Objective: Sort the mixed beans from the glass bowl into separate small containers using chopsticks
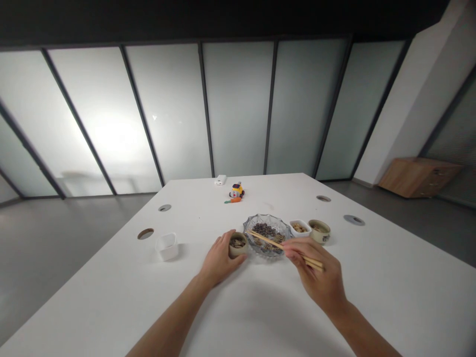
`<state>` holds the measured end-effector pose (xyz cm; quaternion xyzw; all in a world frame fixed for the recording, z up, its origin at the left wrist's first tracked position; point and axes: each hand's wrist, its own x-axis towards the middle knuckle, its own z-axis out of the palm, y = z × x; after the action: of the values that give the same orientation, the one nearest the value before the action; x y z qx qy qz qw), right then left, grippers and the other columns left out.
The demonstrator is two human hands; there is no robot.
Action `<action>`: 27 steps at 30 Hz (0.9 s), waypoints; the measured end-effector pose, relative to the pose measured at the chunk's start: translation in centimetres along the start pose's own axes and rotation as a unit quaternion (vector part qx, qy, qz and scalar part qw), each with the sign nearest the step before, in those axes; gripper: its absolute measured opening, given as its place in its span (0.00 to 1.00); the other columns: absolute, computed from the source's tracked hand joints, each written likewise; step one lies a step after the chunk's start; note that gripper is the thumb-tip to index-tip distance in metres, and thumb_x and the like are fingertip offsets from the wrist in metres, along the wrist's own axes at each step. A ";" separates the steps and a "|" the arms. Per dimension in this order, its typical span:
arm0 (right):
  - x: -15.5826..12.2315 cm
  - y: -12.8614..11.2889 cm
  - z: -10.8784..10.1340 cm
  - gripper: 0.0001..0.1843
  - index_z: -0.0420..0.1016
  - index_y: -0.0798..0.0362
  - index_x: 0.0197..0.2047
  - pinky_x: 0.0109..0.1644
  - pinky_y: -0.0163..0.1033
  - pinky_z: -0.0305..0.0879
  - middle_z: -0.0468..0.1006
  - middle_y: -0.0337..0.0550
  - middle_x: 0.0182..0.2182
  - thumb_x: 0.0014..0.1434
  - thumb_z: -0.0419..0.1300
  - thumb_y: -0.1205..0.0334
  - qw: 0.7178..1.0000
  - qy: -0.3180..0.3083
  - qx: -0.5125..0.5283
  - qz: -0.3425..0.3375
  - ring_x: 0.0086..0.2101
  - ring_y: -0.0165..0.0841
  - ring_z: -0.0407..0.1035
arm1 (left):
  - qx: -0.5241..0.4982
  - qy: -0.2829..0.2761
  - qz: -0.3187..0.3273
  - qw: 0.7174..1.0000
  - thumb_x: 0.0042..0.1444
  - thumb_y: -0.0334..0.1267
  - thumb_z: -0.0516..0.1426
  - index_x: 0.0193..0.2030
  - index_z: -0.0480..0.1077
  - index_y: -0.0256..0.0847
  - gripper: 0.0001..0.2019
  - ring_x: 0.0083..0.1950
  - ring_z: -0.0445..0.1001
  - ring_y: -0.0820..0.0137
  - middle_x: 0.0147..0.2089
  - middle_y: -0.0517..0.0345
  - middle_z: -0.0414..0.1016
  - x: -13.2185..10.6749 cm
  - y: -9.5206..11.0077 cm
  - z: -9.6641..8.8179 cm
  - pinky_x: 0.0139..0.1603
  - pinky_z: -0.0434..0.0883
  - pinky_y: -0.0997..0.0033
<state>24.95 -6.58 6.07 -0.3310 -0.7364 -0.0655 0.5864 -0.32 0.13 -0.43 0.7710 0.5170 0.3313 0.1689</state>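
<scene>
My left hand (222,259) is wrapped round a small beige cup (238,252) holding brownish pieces, which stands on the table. In my right hand (320,270) is a pair of wooden chopsticks (270,241), their tips over the left part of a clear glass dish (255,249). Dark beans or seeds (264,229) lie toward the back of the dish, and brownish dried pieces (275,241) lie nearer the front. I cannot make out anything between the chopstick tips. The left cup stands close against the dish's left edge.
Right of the dish are a white square bowl (299,233) with light brown pieces and another beige cup (324,233). A white plastic container (167,250) stands at left on the white table (111,277). Farther back are a yellow toy vehicle (237,190), an orange carrot-shaped item (235,200) and a white device (220,180).
</scene>
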 end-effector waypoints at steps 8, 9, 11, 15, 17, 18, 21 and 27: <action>-0.1 0.1 0.2 0.05 0.79 0.49 0.39 0.40 0.36 0.76 0.82 0.42 0.34 0.68 0.62 0.65 0.999 -0.005 0.014 0.032 0.35 0.33 0.79 | 0.002 0.001 0.000 1.000 0.54 0.41 0.65 0.68 0.62 0.47 0.35 0.67 0.70 0.56 0.68 0.50 0.70 0.0 0.0 0.0 0.69 0.67 0.54; -0.2 0.1 0.2 0.05 0.79 0.49 0.39 0.40 0.36 0.75 0.82 0.42 0.34 0.68 0.62 0.64 0.999 -0.008 0.014 0.035 0.35 0.33 0.79 | 0.001 0.004 0.004 1.000 0.54 0.41 0.65 0.68 0.61 0.48 0.35 0.67 0.70 0.57 0.68 0.50 0.71 0.0 -0.1 0.0 0.69 0.66 0.54; -0.3 0.2 0.3 0.05 0.78 0.49 0.39 0.40 0.36 0.75 0.82 0.42 0.34 0.68 0.62 0.64 0.999 -0.011 0.015 0.039 0.35 0.34 0.79 | -0.001 0.006 0.008 1.000 0.55 0.42 0.65 0.68 0.61 0.48 0.34 0.67 0.70 0.57 0.68 0.51 0.70 0.0 -0.2 0.1 0.69 0.66 0.55; -0.4 0.3 0.2 0.05 0.78 0.49 0.39 0.40 0.37 0.75 0.82 0.42 0.34 0.68 0.62 0.64 0.999 -0.014 0.012 0.046 0.35 0.34 0.79 | 0.000 0.004 0.006 1.000 0.55 0.42 0.65 0.68 0.61 0.48 0.34 0.67 0.70 0.57 0.68 0.51 0.70 -0.1 -0.2 0.1 0.69 0.66 0.54; -0.3 0.3 0.2 0.05 0.79 0.49 0.38 0.39 0.37 0.75 0.82 0.42 0.33 0.68 0.62 0.64 0.999 -0.015 0.007 0.049 0.34 0.35 0.79 | 0.001 0.004 0.006 1.000 0.54 0.42 0.65 0.68 0.61 0.48 0.34 0.67 0.70 0.57 0.67 0.51 0.70 0.0 -0.1 0.1 0.69 0.66 0.55; -0.2 0.3 0.2 0.05 0.79 0.49 0.38 0.39 0.37 0.75 0.82 0.42 0.33 0.68 0.62 0.64 0.999 -0.016 0.005 0.051 0.34 0.35 0.79 | 0.001 0.005 0.006 1.000 0.54 0.42 0.65 0.68 0.61 0.48 0.34 0.67 0.70 0.57 0.67 0.51 0.71 0.0 -0.1 0.1 0.69 0.66 0.55; -0.1 0.2 0.2 0.05 0.79 0.49 0.37 0.38 0.36 0.75 0.82 0.41 0.33 0.67 0.62 0.64 0.999 -0.014 0.001 0.052 0.33 0.34 0.79 | 0.002 0.005 0.006 1.000 0.54 0.42 0.65 0.68 0.62 0.48 0.34 0.67 0.71 0.57 0.67 0.51 0.71 0.0 -0.1 0.1 0.69 0.66 0.55; -0.1 0.2 0.0 0.06 0.79 0.50 0.37 0.37 0.37 0.75 0.82 0.42 0.32 0.67 0.62 0.64 0.999 -0.013 -0.003 0.052 0.33 0.35 0.79 | 0.001 0.004 0.007 1.000 0.54 0.42 0.65 0.67 0.62 0.48 0.33 0.66 0.71 0.57 0.66 0.50 0.71 -0.1 0.1 0.0 0.69 0.67 0.55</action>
<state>25.04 -6.50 5.89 -0.3717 -0.7252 -0.0332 0.5786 -0.30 0.04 -0.36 0.7734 0.5128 0.3348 0.1638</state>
